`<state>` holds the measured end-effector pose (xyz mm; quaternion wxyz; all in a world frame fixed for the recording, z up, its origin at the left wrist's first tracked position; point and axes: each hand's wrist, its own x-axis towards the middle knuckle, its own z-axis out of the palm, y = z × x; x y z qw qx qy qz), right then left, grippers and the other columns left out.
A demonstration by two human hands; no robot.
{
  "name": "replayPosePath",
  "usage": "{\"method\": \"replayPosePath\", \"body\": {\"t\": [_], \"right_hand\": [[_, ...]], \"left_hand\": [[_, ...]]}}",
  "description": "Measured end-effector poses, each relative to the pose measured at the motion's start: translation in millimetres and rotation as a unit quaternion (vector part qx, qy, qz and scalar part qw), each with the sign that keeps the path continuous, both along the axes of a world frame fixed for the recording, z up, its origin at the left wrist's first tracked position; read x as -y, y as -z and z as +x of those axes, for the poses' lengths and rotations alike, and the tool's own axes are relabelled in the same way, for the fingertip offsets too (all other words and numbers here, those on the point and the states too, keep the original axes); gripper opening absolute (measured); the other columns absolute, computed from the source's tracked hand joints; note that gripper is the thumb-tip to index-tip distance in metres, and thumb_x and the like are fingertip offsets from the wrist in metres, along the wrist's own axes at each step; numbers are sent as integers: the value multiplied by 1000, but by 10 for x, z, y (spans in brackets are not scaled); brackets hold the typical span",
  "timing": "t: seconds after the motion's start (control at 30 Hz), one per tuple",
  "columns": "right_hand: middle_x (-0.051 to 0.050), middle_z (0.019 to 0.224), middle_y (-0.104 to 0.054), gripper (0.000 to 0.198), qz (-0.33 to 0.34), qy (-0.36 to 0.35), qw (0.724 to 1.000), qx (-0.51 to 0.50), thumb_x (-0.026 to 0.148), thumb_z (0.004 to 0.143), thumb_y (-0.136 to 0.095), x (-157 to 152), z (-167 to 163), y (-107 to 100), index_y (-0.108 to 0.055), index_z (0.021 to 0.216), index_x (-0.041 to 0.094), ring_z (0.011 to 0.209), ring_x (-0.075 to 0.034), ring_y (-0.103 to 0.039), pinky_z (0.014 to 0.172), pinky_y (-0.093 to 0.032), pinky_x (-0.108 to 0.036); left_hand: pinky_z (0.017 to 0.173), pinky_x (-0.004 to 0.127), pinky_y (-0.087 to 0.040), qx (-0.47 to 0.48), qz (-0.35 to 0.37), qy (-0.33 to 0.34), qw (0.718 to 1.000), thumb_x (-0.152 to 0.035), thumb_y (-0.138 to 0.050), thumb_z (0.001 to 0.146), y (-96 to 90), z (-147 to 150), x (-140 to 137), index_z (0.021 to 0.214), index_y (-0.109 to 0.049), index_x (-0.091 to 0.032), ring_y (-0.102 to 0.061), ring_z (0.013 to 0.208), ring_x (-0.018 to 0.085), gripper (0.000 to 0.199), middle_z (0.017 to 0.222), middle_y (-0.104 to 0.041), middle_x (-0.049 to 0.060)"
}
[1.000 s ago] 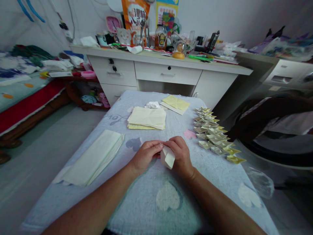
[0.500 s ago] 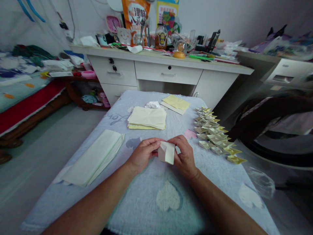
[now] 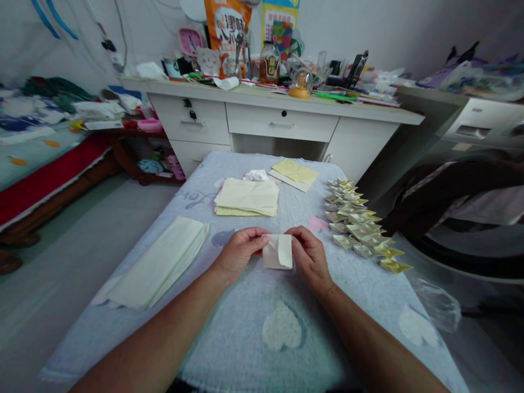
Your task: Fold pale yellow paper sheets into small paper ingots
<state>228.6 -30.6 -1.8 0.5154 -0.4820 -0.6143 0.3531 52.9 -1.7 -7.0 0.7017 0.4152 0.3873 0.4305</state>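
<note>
Folded paper [image 3: 272, 254], a small cream-white packet with four corners, is held out in front of the person, over the near middle of the cloth-covered bench [image 3: 241, 338]. From where I stand I can't tell whether its lower edge touches the cloth. One broad face is turned toward the person. A flap with an upright edge covers the right-hand part of that face; this edge stands a little proud, bending out near the bottom, and the strip looks slightly brighter than the rest. The left part is plainer, with faint creases and soft shading near the top. The bottom edge runs nearly straight, and the paper looks matt and unmarked.

The left hand [image 3: 240, 250] has its fingers pinched on the upper left corner, thumb laid over the front and the others behind. The right hand [image 3: 311, 254] has its fingers bent and closed on the upper right corner; just how they meet behind the paper is hidden.

Beyond the hands lies a stack of cream sheets [image 3: 248, 194], with crumpled white paper [image 3: 256, 175] just behind it and yellow sheets [image 3: 295, 171] farther back to the right. Long folded sheets [image 3: 159, 265] lie slantwise on the left. Along the right side stand close rows of little paper boats [image 3: 362, 222], pale cream to yellow, the nearest one the strongest yellow.
</note>
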Motion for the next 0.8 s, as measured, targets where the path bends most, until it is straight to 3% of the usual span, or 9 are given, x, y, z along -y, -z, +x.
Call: {"method": "replayPosePath", "body": {"t": [0.17,0.33,0.67,0.8], "right_hand": [[1,69,-53,27,-54,-36,996,-59,40,92,-47,-17,24,7,-62,87,18,65,-13,-48,59,-38,-24],[4,62,-48,28,-135,-82,980,-120,44,79,-66,-59,32,41,-55,75,18,53,-9,-42,49,-32,-21],[5,61,-50,27,-144,-87,967,-190,42,78,-69,-93,0,113,-55,78,18,51,-8,-44,47,-35,-19],[7,63,-51,28,-151,-117,959,-207,38,75,-71,-100,-16,106,-55,89,20,47,-6,-42,43,-33,-17]], "left_hand": [[65,24,-41,-30,25,-9,999,-29,-74,71,-18,-9,3,82,-70,-14,-56,65,12,19,73,-67,2],[62,24,-39,-59,62,-6,996,-29,-73,71,-59,23,30,82,-69,-14,-54,63,11,19,71,-64,1],[59,21,-37,-56,54,13,997,-31,-72,74,-37,38,37,78,-62,-13,-51,60,9,21,68,-60,-1],[59,21,-40,-32,40,6,999,-33,-72,73,-24,32,29,85,-61,-14,-54,60,10,24,71,-62,0]]}}
